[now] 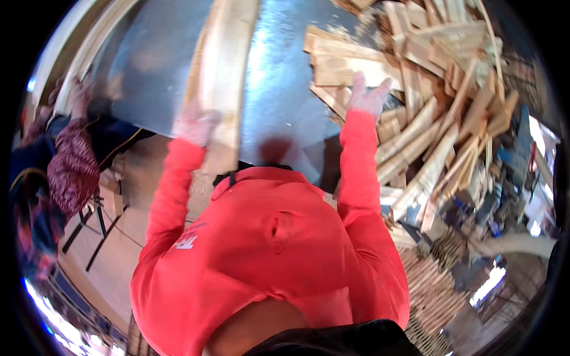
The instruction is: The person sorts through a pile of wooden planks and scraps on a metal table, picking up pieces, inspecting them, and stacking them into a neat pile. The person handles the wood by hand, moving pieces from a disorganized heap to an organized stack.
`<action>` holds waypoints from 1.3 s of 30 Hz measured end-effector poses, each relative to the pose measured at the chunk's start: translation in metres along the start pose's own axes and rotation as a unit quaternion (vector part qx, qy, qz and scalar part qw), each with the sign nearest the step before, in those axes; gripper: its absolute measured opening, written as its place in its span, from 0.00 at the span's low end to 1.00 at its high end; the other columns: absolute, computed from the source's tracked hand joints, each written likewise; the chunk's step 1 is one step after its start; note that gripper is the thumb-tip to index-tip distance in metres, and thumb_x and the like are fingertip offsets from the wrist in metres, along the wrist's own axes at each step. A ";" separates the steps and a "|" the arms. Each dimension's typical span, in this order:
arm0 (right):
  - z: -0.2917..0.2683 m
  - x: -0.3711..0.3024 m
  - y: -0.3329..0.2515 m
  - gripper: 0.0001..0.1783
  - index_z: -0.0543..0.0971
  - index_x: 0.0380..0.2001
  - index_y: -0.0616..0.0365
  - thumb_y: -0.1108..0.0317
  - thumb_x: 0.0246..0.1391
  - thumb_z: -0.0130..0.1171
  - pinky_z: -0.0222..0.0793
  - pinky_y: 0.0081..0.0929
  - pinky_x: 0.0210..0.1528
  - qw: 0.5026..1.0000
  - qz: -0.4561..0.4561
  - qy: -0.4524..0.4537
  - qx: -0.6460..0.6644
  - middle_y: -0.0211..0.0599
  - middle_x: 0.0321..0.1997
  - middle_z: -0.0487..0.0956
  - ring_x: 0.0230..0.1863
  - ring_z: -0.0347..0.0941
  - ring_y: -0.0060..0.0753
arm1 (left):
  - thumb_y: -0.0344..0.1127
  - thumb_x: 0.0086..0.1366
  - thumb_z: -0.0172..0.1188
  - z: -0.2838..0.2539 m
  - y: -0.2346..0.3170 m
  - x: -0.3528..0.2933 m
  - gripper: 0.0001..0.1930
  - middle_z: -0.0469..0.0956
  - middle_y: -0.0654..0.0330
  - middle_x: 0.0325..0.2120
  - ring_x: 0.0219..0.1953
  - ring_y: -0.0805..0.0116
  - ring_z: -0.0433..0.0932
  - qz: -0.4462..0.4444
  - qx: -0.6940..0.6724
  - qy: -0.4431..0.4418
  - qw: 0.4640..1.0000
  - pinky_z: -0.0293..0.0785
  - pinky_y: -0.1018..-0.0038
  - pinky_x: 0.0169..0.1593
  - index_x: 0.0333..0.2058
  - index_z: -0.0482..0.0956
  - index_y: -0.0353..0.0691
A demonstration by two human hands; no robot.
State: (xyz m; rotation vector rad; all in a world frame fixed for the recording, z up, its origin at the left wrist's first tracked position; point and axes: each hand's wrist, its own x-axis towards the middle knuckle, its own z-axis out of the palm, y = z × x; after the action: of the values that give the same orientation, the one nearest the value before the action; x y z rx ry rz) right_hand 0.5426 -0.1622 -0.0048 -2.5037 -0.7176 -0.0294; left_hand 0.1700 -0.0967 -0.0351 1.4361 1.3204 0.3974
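Left hand (196, 126) gripping plank (221, 71), fingers closed on its lower end; plank lying lengthwise on metal surface (279, 89). Right hand (368, 95) hovering open, fingers spread (holding nothing), over offcut pile (427, 101) beside surface.

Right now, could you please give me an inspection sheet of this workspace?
Surface: grey metal table, sawdust near the far edge.
Job's things: long wooden board lying on the table.
Clutter: heap of wood offcuts at the right.
Hands: left hand on the board; right hand open, raised by the heap.
Cables: yellow cable at the left.
Surroundings: another person's sleeve at the left; wooden floor.
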 end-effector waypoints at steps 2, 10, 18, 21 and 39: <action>-0.003 0.041 0.007 0.49 0.56 0.63 0.71 0.46 0.49 0.63 0.61 0.37 0.62 0.950 0.242 -0.070 0.183 0.60 0.60 0.67 0.60 0.66 0.53 | 0.31 0.61 0.58 -0.039 0.000 -0.008 0.18 0.78 0.58 0.37 0.35 0.70 0.76 0.077 -0.008 0.093 0.993 0.75 0.75 0.39 0.50 0.71 0.36; 0.034 0.059 0.028 0.47 0.70 0.50 0.74 0.39 0.43 0.67 0.73 0.33 0.41 0.887 0.374 -0.039 0.267 0.55 0.46 0.77 0.40 0.75 0.42 | 0.28 0.60 0.60 -0.059 0.021 0.022 0.23 0.77 0.57 0.40 0.35 0.73 0.75 0.099 0.014 0.115 0.988 0.74 0.78 0.38 0.54 0.69 0.35; 0.043 -0.154 -0.040 0.32 0.64 0.57 0.66 0.58 0.55 0.59 0.69 0.37 0.52 0.773 0.135 -0.291 0.548 0.47 0.44 0.79 0.45 0.76 0.43 | 0.37 0.61 0.58 0.047 -0.035 0.027 0.29 0.78 0.60 0.39 0.37 0.73 0.76 0.081 -0.113 -0.177 0.974 0.73 0.76 0.43 0.59 0.63 0.34; 0.035 -0.110 -0.053 0.32 0.67 0.56 0.66 0.48 0.60 0.45 0.68 0.46 0.52 0.908 0.027 -0.399 0.126 0.59 0.46 0.78 0.48 0.74 0.60 | 0.40 0.59 0.62 0.065 0.005 0.013 0.30 0.78 0.58 0.42 0.42 0.70 0.77 -0.056 -0.261 -0.215 0.939 0.73 0.73 0.48 0.57 0.65 0.32; -0.004 0.154 0.133 0.49 0.54 0.66 0.48 0.52 0.41 0.65 0.63 0.49 0.58 0.953 -0.085 -0.113 -0.269 0.56 0.57 0.69 0.56 0.67 0.58 | 0.55 0.48 0.64 0.032 0.058 -0.011 0.38 0.77 0.44 0.45 0.50 0.52 0.76 -0.139 0.202 0.020 0.969 0.70 0.64 0.53 0.52 0.69 0.33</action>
State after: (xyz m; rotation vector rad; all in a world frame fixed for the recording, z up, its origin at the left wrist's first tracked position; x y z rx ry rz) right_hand 0.7418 -0.1844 -0.0414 -2.9842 -1.1477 0.0003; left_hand 0.2210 -0.1084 0.0072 1.5454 1.6769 -0.0330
